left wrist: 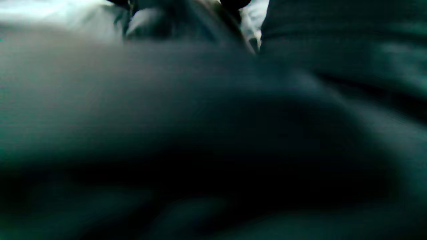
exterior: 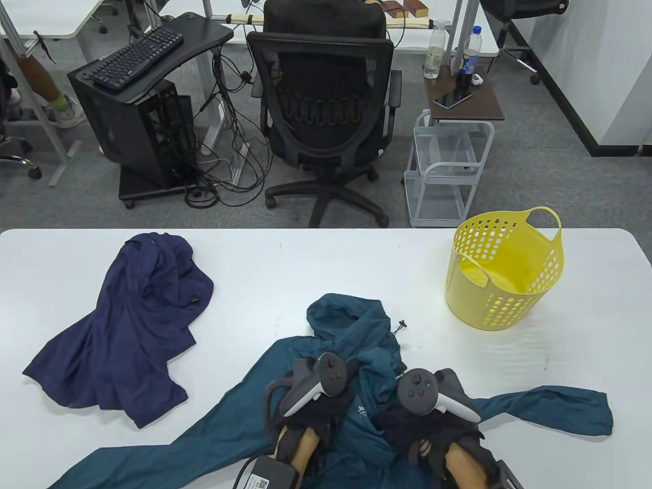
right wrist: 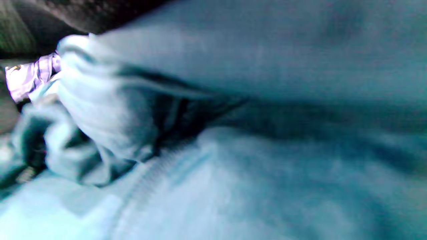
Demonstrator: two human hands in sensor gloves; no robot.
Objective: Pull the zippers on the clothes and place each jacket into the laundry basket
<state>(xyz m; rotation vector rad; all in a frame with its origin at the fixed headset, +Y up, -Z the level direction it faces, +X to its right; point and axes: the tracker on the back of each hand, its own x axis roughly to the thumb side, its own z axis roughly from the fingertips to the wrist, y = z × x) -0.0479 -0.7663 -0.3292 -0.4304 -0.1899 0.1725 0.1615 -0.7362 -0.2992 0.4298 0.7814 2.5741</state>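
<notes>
Both hands, left [exterior: 310, 407] and right [exterior: 433, 412], are resting on the teal jacket [exterior: 356, 326] lying on the counter [exterior: 305, 265], though I am not seeing whether fingers are gripping; the soft, light cloth looks slippery, so I am judging the zipper line the best hold.

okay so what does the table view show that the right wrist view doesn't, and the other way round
Only the table view shows the whole layout: the navy jacket lying apart on the left, the yellow laundry basket standing on the table, and both the left hand and right hand on the teal jacket. Only the right wrist view shows, blurred, bunched folds and a stitched seam of that fabric up close. Both show the teal jacket.
</notes>
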